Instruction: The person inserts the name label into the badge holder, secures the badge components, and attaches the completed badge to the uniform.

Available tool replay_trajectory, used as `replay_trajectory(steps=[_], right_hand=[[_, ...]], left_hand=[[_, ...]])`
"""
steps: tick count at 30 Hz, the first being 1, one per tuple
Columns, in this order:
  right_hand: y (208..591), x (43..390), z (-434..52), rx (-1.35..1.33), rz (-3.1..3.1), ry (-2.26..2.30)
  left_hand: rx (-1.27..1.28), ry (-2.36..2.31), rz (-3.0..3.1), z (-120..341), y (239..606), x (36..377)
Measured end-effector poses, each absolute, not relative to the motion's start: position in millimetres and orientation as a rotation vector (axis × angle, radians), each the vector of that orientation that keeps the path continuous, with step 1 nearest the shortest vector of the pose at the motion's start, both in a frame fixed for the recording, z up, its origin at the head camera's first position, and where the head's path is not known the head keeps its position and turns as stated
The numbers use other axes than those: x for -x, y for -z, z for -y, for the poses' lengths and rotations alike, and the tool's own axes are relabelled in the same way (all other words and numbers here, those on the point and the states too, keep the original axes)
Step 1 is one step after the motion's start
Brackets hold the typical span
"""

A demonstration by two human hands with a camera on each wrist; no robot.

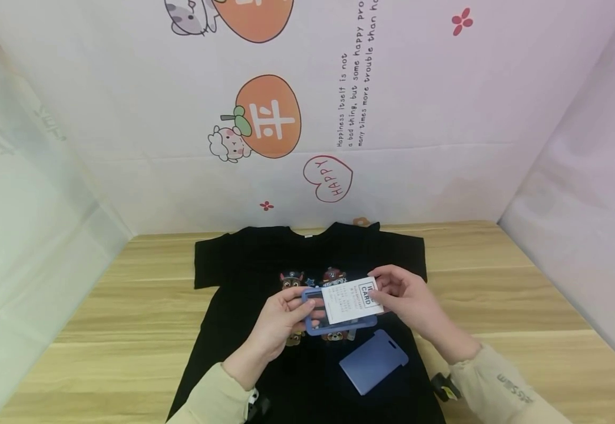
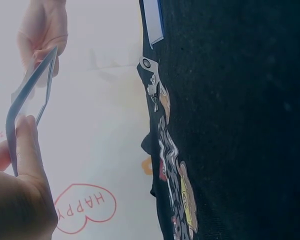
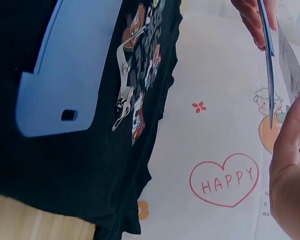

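Wooden table (image 1: 498, 306) carried a black T-shirt (image 1: 244, 265) near its far edge. Above the shirt, your left hand (image 1: 275, 324) pinched the blue card holder (image 1: 313, 327) and your right hand (image 1: 408, 300) pinched the white card (image 1: 350, 300); both looked light, stiff, best held by the edges.

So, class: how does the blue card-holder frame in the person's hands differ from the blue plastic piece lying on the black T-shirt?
The blue card-holder frame is held up by the left hand; the blue plastic piece lies flat on the black T-shirt. The frame is an open window behind a white card pinched by the right hand; the piece is solid, untouched. Both are blue.
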State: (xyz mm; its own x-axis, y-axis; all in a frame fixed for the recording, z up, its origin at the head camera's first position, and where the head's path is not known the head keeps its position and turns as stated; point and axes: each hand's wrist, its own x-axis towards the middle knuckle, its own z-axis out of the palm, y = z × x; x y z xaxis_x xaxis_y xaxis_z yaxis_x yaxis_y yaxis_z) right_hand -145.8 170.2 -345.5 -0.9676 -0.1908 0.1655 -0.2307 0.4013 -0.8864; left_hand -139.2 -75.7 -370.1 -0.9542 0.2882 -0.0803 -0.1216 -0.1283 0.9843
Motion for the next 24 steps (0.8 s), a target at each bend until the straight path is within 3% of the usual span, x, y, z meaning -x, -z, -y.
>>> replay_trajectory(steps=[24], right_hand=[[350.5,140.5,-149.3,-0.391,2.638,-1.486]], left_hand=[[-0.216,-2.146,-1.886,74.8,373.1,139.4]])
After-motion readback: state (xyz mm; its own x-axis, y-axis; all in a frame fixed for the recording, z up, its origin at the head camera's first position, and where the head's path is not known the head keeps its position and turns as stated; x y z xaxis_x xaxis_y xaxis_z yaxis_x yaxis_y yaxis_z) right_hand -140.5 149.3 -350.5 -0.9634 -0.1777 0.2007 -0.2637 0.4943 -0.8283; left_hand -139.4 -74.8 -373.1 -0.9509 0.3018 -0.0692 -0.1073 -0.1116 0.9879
